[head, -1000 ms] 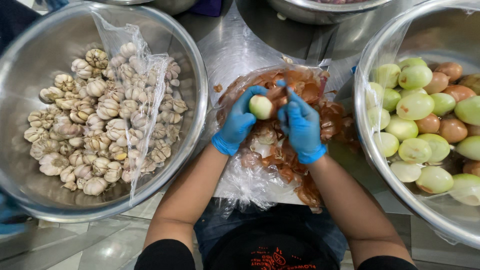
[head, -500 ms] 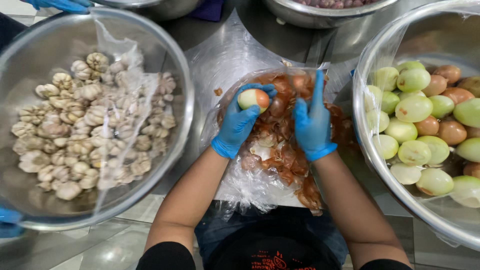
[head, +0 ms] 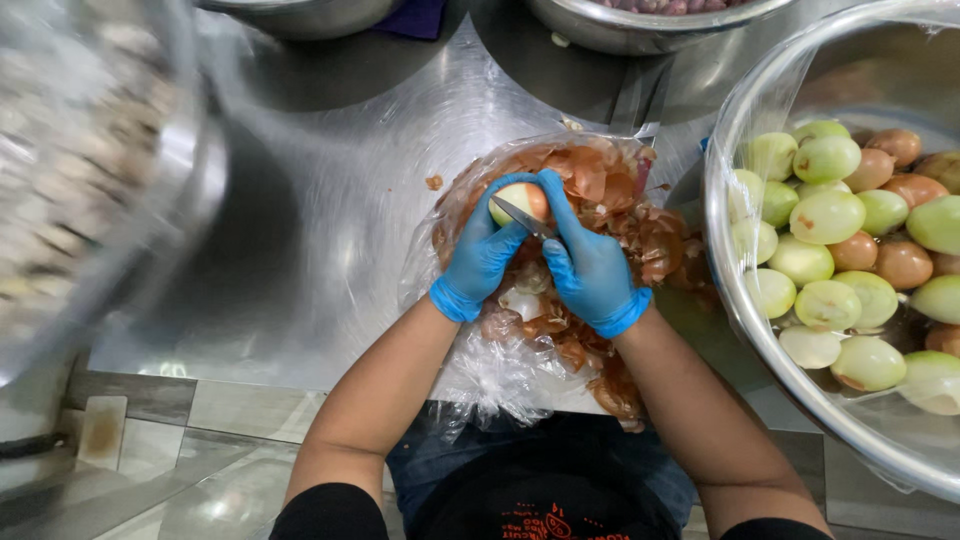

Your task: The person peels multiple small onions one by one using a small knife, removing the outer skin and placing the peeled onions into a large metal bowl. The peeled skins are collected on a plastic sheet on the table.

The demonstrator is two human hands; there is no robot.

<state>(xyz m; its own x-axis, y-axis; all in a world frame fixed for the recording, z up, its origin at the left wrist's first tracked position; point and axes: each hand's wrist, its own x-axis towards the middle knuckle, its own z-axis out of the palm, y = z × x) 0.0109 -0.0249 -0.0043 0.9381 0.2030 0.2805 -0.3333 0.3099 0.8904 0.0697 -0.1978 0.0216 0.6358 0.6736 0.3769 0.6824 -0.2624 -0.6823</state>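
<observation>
Both my hands wear blue gloves. My left hand point(head: 482, 252) grips a partly peeled onion point(head: 522, 200) over a clear plastic bag of brown onion skins point(head: 610, 205). My right hand point(head: 585, 262) holds a small knife point(head: 522, 217) whose blade lies against the onion. The two hands touch each other above the heap of skins.
A large steel bowl point(head: 735, 300) lined with plastic at the right holds several peeled and unpeeled onions point(head: 830, 215). At the left a blurred steel bowl point(head: 130, 200) holds garlic. Two more steel bowls point(head: 610, 30) stand at the back. All rest on a steel table point(head: 330, 230).
My right hand has come back onto the onion with the knife blade against it. The garlic bowl at the left has slid further left and is blurred.
</observation>
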